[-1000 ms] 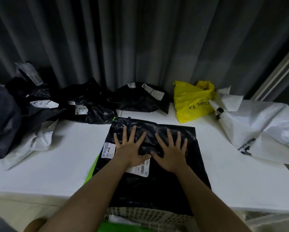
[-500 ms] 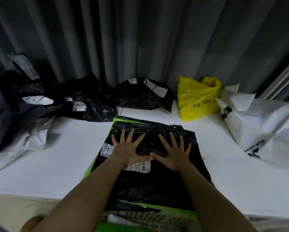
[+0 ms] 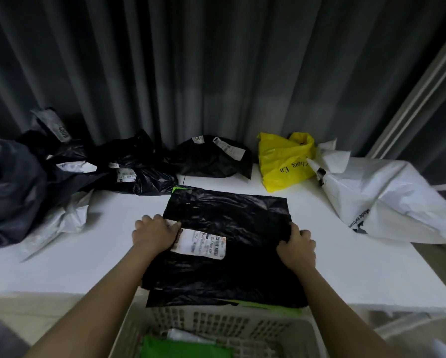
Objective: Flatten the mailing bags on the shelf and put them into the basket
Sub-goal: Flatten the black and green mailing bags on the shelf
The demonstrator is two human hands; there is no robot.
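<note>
Hands, left and right, grip one flat black bag above one basket.

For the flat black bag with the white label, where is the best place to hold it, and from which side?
Probably by its two side edges, coming in from left and right. The black bag lies flat and limp, so a two-sided hold should keep it spread. The left hand and right hand are already there.

flat bag: glossy black, white label with barcodes
bag beneath: bright green edge
shelf: plain white
basket: pale lattice
yellow bag: dark lettering
curtain: grey folds
big bag: white
</note>
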